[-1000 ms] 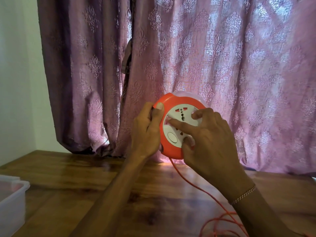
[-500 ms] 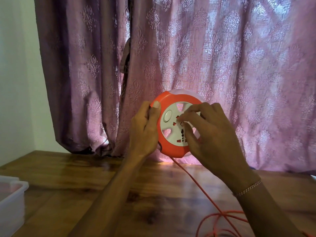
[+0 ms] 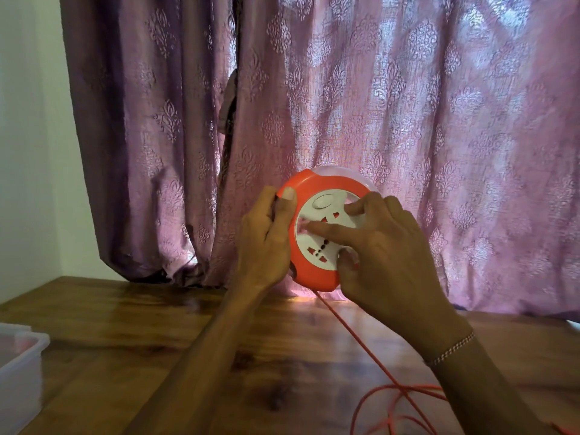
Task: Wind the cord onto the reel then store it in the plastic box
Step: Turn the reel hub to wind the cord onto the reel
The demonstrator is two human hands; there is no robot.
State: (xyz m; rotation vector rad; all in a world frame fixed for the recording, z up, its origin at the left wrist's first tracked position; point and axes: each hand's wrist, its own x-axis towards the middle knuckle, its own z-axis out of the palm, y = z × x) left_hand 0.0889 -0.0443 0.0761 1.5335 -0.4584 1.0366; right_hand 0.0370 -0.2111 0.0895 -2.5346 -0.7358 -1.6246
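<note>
An orange reel (image 3: 317,274) with a white socket face (image 3: 323,211) is held upright above the wooden table (image 3: 125,324). My left hand (image 3: 266,240) grips its left rim, thumb on the front. My right hand (image 3: 386,255) lies on the white face, fingers pressed into its openings and thumb at the lower edge. An orange cord (image 3: 361,343) runs from the reel's bottom down to loose loops on the table at the lower right. A clear plastic box (image 3: 22,368) stands at the left edge, partly out of frame.
A purple patterned curtain (image 3: 376,120) hangs right behind the reel, down to the table's back edge. A pale wall (image 3: 28,152) is on the left. A bracelet (image 3: 452,350) circles my right wrist.
The white face has turned between the frames: its oval button went from the lower left to the upper left. My right fingers shifted on it. The cord loops lie slightly differently.
</note>
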